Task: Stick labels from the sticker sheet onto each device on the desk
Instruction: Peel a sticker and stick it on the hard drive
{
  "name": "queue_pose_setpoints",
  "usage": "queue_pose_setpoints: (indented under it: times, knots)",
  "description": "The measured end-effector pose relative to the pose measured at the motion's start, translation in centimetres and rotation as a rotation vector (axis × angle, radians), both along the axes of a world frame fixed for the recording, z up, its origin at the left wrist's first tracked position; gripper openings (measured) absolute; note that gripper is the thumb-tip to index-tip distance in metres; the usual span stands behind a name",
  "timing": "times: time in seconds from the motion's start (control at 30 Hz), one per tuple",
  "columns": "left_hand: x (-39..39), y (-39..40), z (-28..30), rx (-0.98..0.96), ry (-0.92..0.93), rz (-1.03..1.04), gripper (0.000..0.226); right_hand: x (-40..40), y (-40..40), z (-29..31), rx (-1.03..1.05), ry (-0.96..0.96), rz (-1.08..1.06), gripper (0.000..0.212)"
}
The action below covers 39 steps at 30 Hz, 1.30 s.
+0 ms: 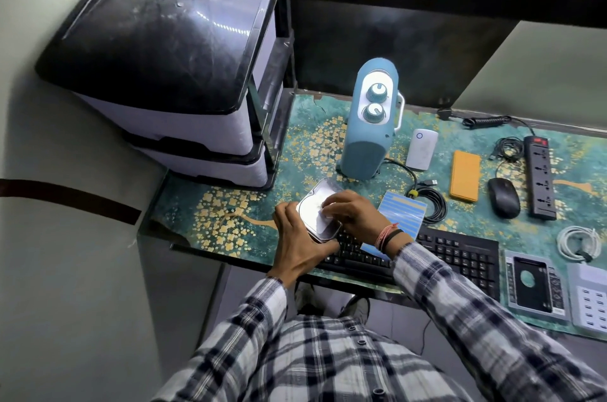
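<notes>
Left hand fingers grasping silver device, right hand fingers apparently pressing a label atop it

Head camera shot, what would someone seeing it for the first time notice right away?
Probably the two hands at the desk's front edge: the left hand holds a silvery hard drive while the right hand presses its fingers on top. Behind them stands a tall blue heater with two knobs, and a black drawer cabinet fills the left.

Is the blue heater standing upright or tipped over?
Upright: the heater stands on its base on the desk, knobs facing the camera.
</notes>
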<state>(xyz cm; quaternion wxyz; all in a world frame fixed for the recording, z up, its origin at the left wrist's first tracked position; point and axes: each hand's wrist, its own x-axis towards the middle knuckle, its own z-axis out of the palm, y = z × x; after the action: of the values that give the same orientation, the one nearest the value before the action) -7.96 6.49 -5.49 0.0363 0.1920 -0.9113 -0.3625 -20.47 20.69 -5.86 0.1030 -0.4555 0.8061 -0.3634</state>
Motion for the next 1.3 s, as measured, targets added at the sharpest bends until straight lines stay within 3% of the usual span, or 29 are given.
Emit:
queue_pose_setpoints:
  times: [0.17,0.27,0.37,0.43,0.47,0.53,0.57,0.67,0.8,0.93,1.1,1.3]
  knots:
    - [0.3,0.3,-0.2,0.001,-0.014,0.000,0.106,-0.3,1.2,-0.3,0.124,-0.053,0.058,0.029]
    - [0.4,0.4,-0.3,0.009,0.003,0.011,0.104,0.4,1.3,-0.5,0.130,-0.198,-0.212,0.019]
    - [0.3,0.6,-0.3,0.034,0.024,0.054,0.102,1.2,1.0,-0.4,0.076,-0.637,-0.701,0.058]
    - [0.2,0.7,-0.5,0.050,0.047,0.078,0.103,1.5,0.5,-0.2,-0.018,-1.071,-0.807,0.085]
    - [0.1,0.8,-0.5,0.060,0.066,0.083,0.105,1.6,0.2,-0.1,-0.065,-1.226,-0.770,0.088]
    - [0.0,1.1,-0.6,0.084,0.107,0.081,0.106,1.9,-0.6,0.2,-0.171,-1.359,-0.663,0.069]
    - [-0.1,1.3,-0.6,0.102,0.122,0.080,0.105,2.1,-1.1,0.1,-0.217,-1.363,-0.658,0.059]
    - [-0.2,1.6,-0.5,0.151,0.157,0.096,0.099,2.2,-2.0,-0.3,-0.308,-1.289,-0.709,0.057]
    - [-0.2,1.2,-1.3,0.195,0.142,0.082,0.099,2.3,-1.7,0.5,-0.314,-1.299,-0.699,0.042]
    - [0.1,0.7,-1.6,0.303,0.050,0.062,0.103,2.2,-1.2,0.4,-0.294,-1.334,-0.723,0.053]
    - [0.3,-0.7,-1.5,0.662,-0.104,0.091,0.093,1.8,-0.3,-0.1,-0.299,-1.404,-0.712,0.065]
    - [0.0,-2.2,-1.4,1.167,-0.105,0.369,0.044,1.1,0.7,0.0,-0.275,-1.446,-0.664,0.072]
